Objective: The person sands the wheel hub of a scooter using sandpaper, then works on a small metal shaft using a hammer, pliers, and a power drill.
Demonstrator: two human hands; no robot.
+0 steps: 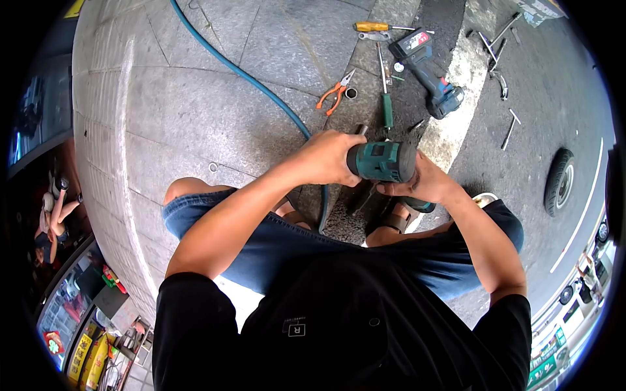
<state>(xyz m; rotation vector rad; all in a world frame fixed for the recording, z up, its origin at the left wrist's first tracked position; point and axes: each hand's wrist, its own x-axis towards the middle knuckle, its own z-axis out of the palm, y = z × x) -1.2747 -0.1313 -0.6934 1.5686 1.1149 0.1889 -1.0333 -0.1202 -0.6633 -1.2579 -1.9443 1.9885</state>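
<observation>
A green and black power tool (381, 161) lies crosswise between my two hands, above the ground and between my knees. My left hand (332, 158) is closed at its front end, beside a short metal piece (362, 130). At the rear end, my right hand (427, 181) wraps round the tool near its handle, and its lower fingers are partly hidden. Just beyond the tool lie a green-handled screwdriver (387, 111), orange-handled pliers (338, 90) and a round black socket (351, 93).
Another cordless tool (427, 75) and a yellow-handled screwdriver (373, 27) lie farther out. A blue hose (251, 79) crosses the paving towards my feet. T-handled wrenches (510, 129) and a wheel (560, 182) are on the right. A person (55, 215) is at the far left.
</observation>
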